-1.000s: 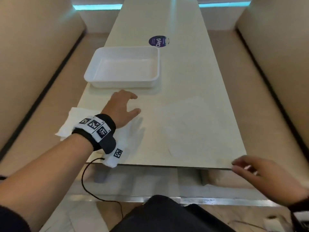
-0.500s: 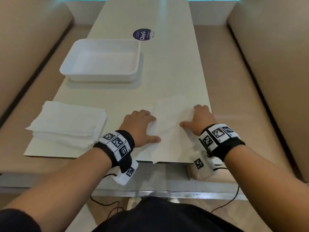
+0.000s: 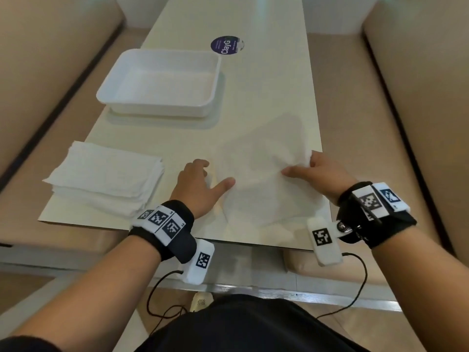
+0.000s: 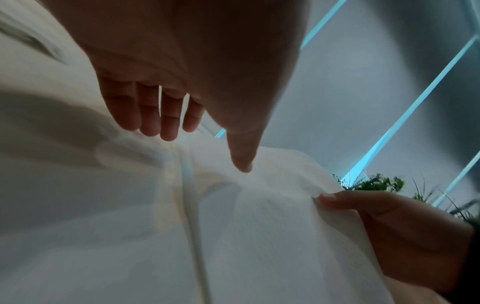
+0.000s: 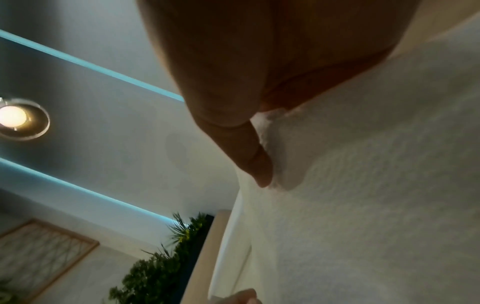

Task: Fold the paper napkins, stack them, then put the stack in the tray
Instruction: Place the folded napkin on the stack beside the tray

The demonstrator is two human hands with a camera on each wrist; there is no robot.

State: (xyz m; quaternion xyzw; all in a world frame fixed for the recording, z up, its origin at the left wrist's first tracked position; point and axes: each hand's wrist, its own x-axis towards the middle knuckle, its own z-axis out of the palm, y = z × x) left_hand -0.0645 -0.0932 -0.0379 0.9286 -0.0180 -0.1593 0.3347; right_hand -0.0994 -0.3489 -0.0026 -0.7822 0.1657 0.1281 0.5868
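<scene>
Far left on the table (image 3: pixel 266 102): a pile of paper napkins (image 3: pixel 106 177) near the front edge, well apart from the white tray (image 3: pixel 162 107) beyond it, which holds nothing yet. Next across, the left hand (image 3: pixel 200 186), fingers spread and relaxed, thumb pressing the left part of a single spread napkin (image 3: pixel 264 174) (thin enough to blend into the pale tabletop). Then the napkin itself, lying flat near the table's front right corner, rumpled where lifted. Furthest right, the right hand (image 3: pixel 317 171), thumb and fingers pinched on the napkin's right edge, raising it slightly off the surface. Likely step: starting the first fold of this sheet, with stacking and traying not yet begun. Next move probably calls for carrying the pinched edge over toward the left hand, lining up edges, then pressing a crease while the left thumb anchors the sheet against sliding.
</scene>
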